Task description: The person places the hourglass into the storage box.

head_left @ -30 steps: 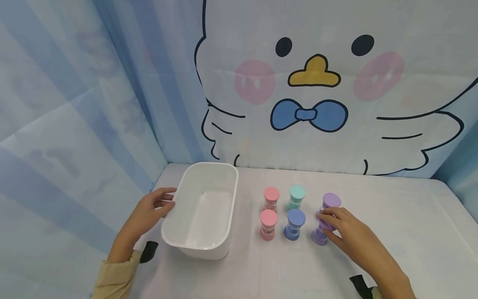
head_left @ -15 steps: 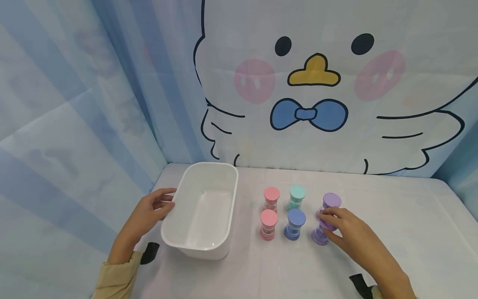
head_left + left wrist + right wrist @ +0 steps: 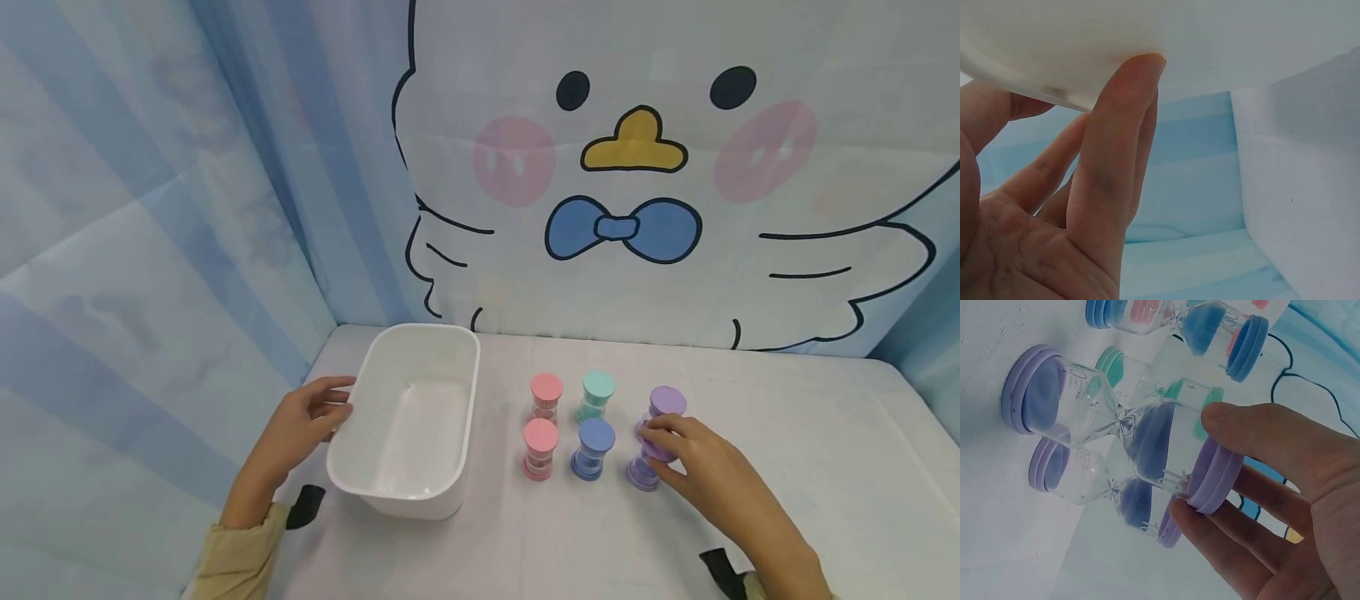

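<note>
My R hand [image 3: 693, 461] pinches the front purple hourglass [image 3: 1154, 447] by its top cap, thumb + fingers round the edge; it's upright on the tbl [image 3: 810, 433], w/ the rear purple hourglass [image 3: 667, 402] just behind. My L hand [image 3: 300, 423], fingers loose, only touches the white tub's [image 3: 408, 500] outer L side.

The person is wearing a tan left sleeve [image 3: 236, 557], its cloth creasing, with a flat black strap [image 3: 306, 507] jutting out beside it. Another black strap [image 3: 722, 572] is showing opposite, where a sliver of tan right sleeve [image 3: 755, 588] is peeping in. Left hand [image 3: 302, 423] and right hand [image 3: 701, 467] are going bare.
</note>
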Motion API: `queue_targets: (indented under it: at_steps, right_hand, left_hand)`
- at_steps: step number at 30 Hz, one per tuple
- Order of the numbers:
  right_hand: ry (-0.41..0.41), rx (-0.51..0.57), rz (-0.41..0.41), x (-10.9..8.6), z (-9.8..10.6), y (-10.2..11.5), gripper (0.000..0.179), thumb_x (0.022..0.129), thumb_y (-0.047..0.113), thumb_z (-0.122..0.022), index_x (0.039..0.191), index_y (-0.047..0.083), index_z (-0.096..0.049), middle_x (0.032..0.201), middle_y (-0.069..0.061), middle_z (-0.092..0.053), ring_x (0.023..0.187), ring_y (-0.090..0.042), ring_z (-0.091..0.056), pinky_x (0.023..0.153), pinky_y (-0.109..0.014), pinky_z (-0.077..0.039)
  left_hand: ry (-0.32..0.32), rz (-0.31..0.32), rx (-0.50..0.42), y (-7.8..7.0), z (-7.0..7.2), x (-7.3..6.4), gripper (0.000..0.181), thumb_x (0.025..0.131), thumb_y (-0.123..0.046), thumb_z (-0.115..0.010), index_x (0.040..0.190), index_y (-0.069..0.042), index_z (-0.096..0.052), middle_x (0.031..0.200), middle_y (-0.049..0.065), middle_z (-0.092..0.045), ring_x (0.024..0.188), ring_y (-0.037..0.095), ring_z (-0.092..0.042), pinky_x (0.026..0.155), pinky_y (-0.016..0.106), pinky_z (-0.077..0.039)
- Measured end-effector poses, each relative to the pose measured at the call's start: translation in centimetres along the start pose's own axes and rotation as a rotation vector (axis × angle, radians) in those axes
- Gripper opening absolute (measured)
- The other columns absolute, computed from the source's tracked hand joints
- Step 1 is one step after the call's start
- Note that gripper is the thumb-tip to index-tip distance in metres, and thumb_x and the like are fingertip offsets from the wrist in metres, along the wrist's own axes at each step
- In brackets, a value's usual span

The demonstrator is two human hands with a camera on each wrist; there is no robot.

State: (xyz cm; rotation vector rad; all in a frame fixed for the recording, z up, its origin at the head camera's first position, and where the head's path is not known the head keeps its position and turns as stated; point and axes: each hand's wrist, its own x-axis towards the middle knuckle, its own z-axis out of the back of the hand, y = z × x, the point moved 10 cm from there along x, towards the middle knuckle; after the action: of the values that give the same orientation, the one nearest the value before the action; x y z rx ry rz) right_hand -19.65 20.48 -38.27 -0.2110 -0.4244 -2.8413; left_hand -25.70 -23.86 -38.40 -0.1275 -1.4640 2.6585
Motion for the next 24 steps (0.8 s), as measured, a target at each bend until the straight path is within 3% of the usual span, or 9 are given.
queue_targets:
  at_steps: [8, 15, 24]
  right_hand:
    - [-0.032, -0.031, 0.043, 0.0, 0.5, 0.5, 0.041, 0.071, 0.011, -0.089, 0.11, 0.009, -0.076, 0.111, -0.007, -0.067, 0.102, -0.028, -0.066, 0.084, -0.046, -0.057]
    - [-0.105, -0.041, 0.108, -0.1, 2.1, 1.4, 0.04, 0.069, 0.011, -0.09, 0.107, 0.01, -0.077, 0.108, -0.005, -0.068, 0.097, -0.024, -0.067, 0.08, -0.044, -0.058]
    - [-0.136, -0.066, 0.145, 0.1, 3.5, 2.2, 0.043, 0.068, 0.012, -0.091, 0.109, 0.009, -0.076, 0.107, -0.007, -0.067, 0.098, -0.025, -0.066, 0.08, -0.043, -0.058]
  left_hand:
    - [0.014, -0.001, -0.023, 0.3, -0.1, -0.1, 0.054, 0.098, -0.027, -0.065, 0.144, -0.006, -0.048, 0.131, 0.023, -0.061, 0.11, 0.031, -0.066, 0.077, 0.032, -0.059]
    - [0.012, 0.015, -0.042, 0.6, -0.1, -0.1, 0.054, 0.097, -0.029, -0.065, 0.144, -0.007, -0.048, 0.132, 0.023, -0.06, 0.111, 0.031, -0.066, 0.078, 0.032, -0.059]
    - [0.01, 0.018, -0.063, 0.9, -0.2, 0.0, 0.055, 0.097, -0.028, -0.066, 0.145, -0.006, -0.048, 0.133, 0.023, -0.059, 0.111, 0.031, -0.066, 0.078, 0.032, -0.059]
